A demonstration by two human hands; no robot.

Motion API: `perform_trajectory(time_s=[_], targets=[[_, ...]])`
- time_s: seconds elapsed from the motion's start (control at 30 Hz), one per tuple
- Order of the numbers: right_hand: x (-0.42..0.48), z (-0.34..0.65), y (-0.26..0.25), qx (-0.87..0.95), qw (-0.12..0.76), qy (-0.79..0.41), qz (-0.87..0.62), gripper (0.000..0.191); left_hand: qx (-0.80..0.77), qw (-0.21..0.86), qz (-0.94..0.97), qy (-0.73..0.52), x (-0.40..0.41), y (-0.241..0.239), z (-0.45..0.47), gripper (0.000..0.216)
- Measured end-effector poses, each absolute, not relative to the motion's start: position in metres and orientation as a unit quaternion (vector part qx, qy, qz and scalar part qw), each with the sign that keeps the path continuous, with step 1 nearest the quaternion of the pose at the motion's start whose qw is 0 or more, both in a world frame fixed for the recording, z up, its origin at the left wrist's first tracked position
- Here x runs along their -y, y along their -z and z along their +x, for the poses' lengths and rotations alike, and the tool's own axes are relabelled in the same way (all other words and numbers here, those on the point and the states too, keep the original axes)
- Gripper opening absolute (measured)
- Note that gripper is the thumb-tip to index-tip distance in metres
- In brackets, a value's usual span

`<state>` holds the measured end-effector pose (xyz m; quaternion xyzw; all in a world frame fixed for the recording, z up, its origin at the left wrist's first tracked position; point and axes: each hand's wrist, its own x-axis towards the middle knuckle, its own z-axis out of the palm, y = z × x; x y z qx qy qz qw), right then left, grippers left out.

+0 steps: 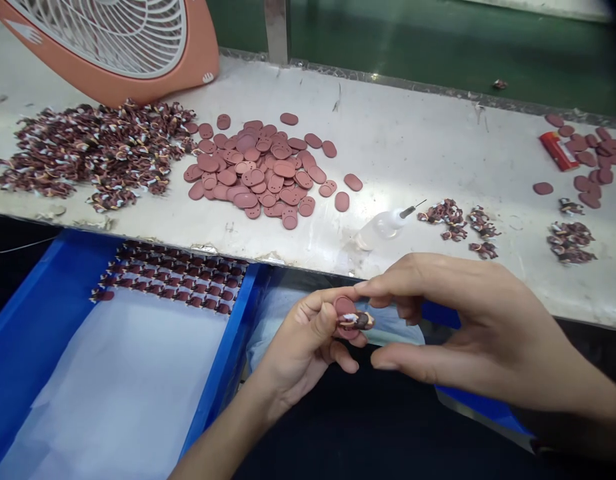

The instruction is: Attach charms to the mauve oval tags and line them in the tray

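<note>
My left hand (305,337) pinches a small painted figurine (358,321) in brown, white and cream together with a reddish-brown oval base (344,306). Its fingers partly cover both pieces, so I cannot tell whether they are joined. My right hand (488,330) is just to the right, thumb and fingers apart, with the index fingertip close to the top of the oval base. Nothing shows between its fingers. Beyond my hands, a clear bottle (381,229) with a needle tip lies on the white bench.
The bench (438,133) bears a figurine pile (88,150), an oval base pile (268,167), smaller figurine clusters (571,241) and a red lighter (559,151). An orange fan (203,53) stands at back left. Below, a blue bin (25,347) holds rows of assembled pieces (178,275) on white sheets.
</note>
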<state>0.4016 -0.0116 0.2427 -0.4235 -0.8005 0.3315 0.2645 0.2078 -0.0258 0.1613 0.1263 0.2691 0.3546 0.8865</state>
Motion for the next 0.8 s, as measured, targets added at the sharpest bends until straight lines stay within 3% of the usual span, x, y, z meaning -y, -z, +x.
perform_trajectory(time_s=[0.2,0.6,0.7,0.8], targets=[[0.017,0.400,-0.227,0.762,0.329,-0.354,-0.430,0.025,-0.242,0.894,0.093,-0.366,0.024,-0.155,0.207,0.032],[0.018,0.391,-0.217,0.746,0.339,-0.390,-0.421,0.016,-0.274,0.885,0.127,-0.355,0.022,-0.161,0.206,0.040],[0.019,0.387,-0.215,0.746,0.367,-0.363,-0.420,0.014,-0.272,0.885,0.142,-0.351,0.021,-0.158,0.205,0.050],[0.021,0.382,-0.211,0.766,0.397,-0.262,-0.432,0.012,-0.306,0.862,0.161,-0.371,0.021,-0.157,0.203,0.058]])
